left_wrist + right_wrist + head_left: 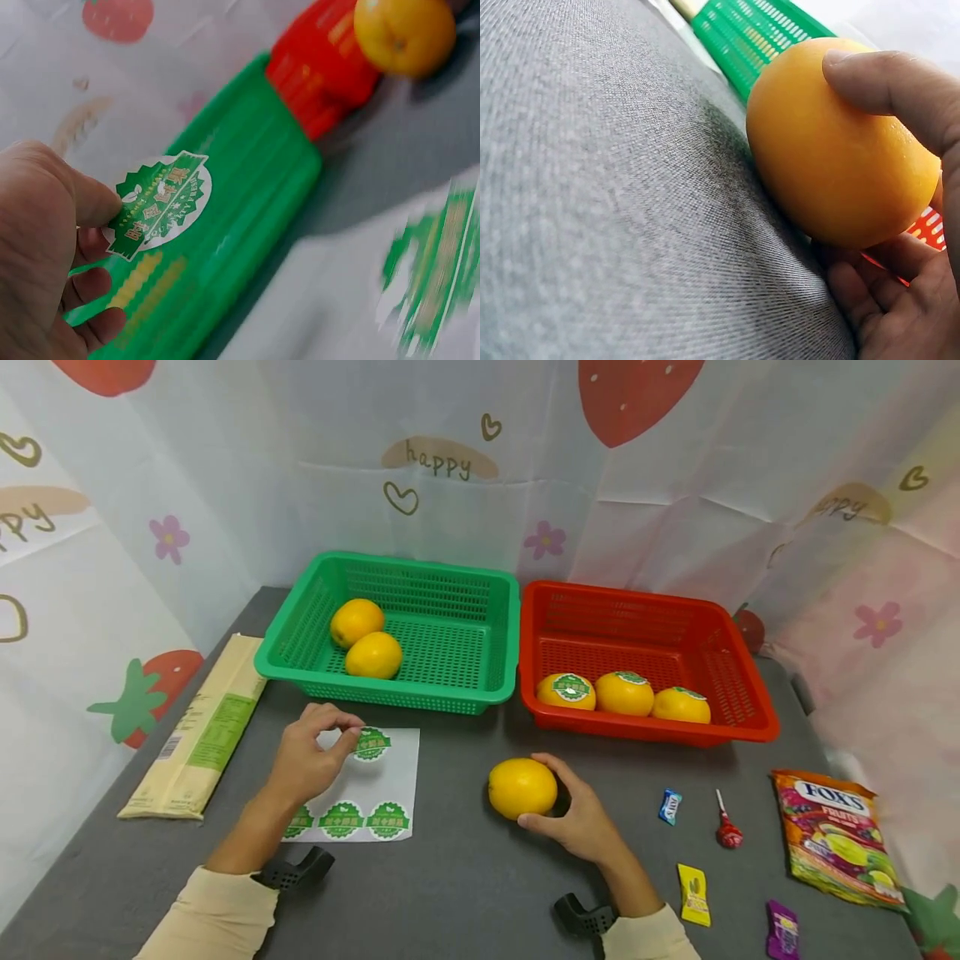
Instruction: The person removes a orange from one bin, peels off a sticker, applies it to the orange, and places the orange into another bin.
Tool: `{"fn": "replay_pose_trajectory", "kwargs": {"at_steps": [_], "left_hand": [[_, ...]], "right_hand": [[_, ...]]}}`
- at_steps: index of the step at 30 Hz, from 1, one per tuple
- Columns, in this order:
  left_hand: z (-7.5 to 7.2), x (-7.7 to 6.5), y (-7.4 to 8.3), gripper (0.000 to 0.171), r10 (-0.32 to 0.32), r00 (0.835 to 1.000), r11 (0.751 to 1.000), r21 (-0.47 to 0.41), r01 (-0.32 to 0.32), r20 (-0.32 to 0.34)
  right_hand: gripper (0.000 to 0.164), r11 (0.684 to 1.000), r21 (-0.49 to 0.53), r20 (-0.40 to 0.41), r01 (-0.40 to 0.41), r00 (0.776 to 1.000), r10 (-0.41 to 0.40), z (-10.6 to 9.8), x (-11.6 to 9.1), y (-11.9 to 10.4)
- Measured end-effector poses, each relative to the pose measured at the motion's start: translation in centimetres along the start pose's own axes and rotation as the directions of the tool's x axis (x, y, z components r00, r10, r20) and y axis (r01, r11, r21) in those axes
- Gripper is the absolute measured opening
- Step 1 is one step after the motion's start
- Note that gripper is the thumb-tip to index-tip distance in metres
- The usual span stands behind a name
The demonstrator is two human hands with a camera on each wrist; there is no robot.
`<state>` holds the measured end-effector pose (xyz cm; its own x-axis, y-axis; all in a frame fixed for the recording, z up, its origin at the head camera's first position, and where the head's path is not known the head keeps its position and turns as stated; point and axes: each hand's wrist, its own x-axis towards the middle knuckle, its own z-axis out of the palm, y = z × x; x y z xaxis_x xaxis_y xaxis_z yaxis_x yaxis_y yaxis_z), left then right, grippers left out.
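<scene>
My left hand [318, 756] pinches a round green-and-white fruit sticker [161, 202] between thumb and forefinger, above a white sticker sheet [405, 768]. Along the sheet's near edge lie several similar stickers [341, 820]. With thumb and fingers on opposite sides, my right hand [581, 818] holds a yellow orange [522, 788] at the tabletop. No sticker shows on the visible side of this orange. Two plain oranges [374, 655] lie in the green basket [405, 697]. Three oranges bearing stickers [624, 694] line the near side of the red basket [645, 727].
On the left lies a long cream-and-green packet [206, 735]. To the right are a blue sweet [670, 807], a red lollipop [728, 833], a yellow sweet [694, 895], a purple sweet [783, 930] and a Fox's candy bag [838, 839]. A printed curtain [465, 527] hangs behind the table.
</scene>
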<state>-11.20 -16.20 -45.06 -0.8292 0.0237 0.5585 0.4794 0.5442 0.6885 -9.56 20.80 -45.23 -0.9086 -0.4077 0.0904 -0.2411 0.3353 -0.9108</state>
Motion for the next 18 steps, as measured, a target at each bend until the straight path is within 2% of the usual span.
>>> {"fn": "replay_pose_trajectory", "kwargs": {"at_steps": [5,12,16,18], "left_hand": [[1.9,0.6,2.7,0.015,0.012,0.999,0.994,-0.105,-0.008,0.042],[3.5,1.8,8.5,0.009,-0.021,0.991,0.975,-0.215,0.049,0.131],[4.9,2.1,9.9,0.009,0.008,0.986,0.957,-0.286,0.042,0.169],[6.2,2.0,9.3,0.01,0.035,0.983,0.952,-0.307,0.022,0.181]], "right_hand": [[0.075,1.0,-0.003,0.001,0.002,1.0,-0.002,-0.1,-0.1,-0.4],[0.075,1.0,-0.006,-0.006,0.021,1.0,-0.021,-0.2,-0.1,-0.3],[0.075,1.0,-0.015,-0.004,0.011,1.0,-0.012,-0.2,-0.1,-0.4],[0.076,1.0,-0.021,-0.002,0.0,1.0,0.0,-0.1,-0.1,-0.5]]}}
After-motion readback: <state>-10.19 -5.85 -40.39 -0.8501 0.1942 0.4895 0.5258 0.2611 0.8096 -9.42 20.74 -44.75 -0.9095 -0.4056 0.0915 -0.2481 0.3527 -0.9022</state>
